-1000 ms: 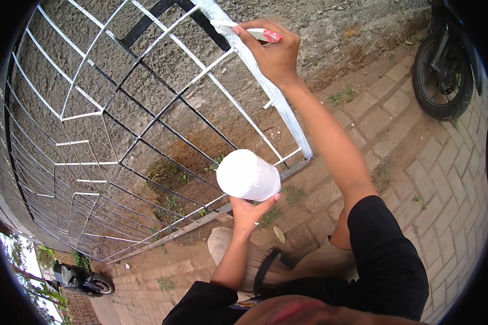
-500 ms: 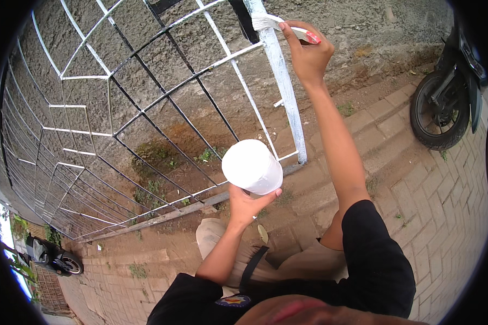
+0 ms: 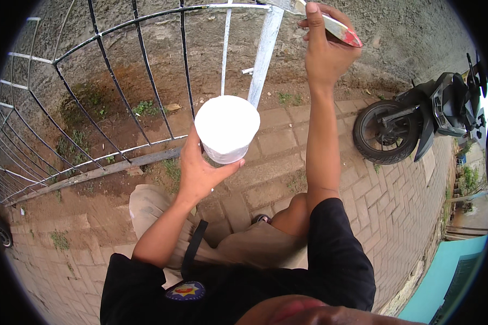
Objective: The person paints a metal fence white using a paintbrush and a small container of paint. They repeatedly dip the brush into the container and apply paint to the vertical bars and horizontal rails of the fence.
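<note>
My left hand [image 3: 198, 173] is wrapped round a white tub [image 3: 225, 154], held up in front of my knees. Its round top is glaring white, so I cannot tell what lies inside. High up, my right hand [image 3: 328, 59] grips a paintbrush [image 3: 339, 30] by its pale handle, which ends in red. The bristle end points left, by the top of a white-painted metal post [image 3: 265, 51], at the upper edge of the view. Whether the bristles touch the post I cannot tell. Left of the post runs a metal fence [image 3: 146, 76] with black bars and white-painted parts.
A rough grey wall [image 3: 401, 38] stands behind the fence. On the right, a dark motorbike [image 3: 417, 116] is parked on the brick paving [image 3: 385, 200]. Bare soil and weeds [image 3: 146, 108] lie along the fence's foot. A turquoise structure [image 3: 444, 276] shows at lower right.
The view has swung right, so the fence and post sit further left and higher. My right hand with the paintbrush has shifted rightward off the post's face; my left hand still holds the tub.
</note>
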The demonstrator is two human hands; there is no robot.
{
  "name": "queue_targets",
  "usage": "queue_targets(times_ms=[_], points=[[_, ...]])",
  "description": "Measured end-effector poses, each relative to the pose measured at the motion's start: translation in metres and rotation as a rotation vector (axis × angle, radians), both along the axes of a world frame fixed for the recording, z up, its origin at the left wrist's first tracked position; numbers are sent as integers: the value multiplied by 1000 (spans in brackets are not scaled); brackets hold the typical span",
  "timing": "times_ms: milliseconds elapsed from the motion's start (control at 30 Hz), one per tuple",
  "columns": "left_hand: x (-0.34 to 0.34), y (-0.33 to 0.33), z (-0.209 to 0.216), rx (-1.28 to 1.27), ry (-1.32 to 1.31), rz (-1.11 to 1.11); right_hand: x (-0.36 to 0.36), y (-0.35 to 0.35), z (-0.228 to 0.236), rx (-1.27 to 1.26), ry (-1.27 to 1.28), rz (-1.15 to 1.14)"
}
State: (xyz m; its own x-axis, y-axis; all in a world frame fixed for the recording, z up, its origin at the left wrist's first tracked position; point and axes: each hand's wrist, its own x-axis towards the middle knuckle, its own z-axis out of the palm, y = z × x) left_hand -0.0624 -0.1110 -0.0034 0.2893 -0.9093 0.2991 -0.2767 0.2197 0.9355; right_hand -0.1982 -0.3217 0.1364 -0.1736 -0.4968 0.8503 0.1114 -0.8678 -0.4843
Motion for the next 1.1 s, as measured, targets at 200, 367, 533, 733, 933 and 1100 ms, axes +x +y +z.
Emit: queue_targets(times_ms=[200, 367, 533, 733, 933, 1100], points=[[4, -1, -1, -27, -51, 71, -69, 16, 23, 67, 194, 134], [1, -2, -4, -27, -9, 83, -67, 58, 21, 111, 361, 298], [-8, -1, -9, -44, -6, 68, -46, 85, 24, -26, 877, 383], [-18, -3, -10, -36, -40, 18, -41, 83, 19, -78, 1289, 270], [-20, -4, -9, -23, -72, 18, -35, 84, 11, -187, 1292, 237], [-21, -4, -9, -20, 12, 5, -34, 92, 10, -196, 1381, 190]])
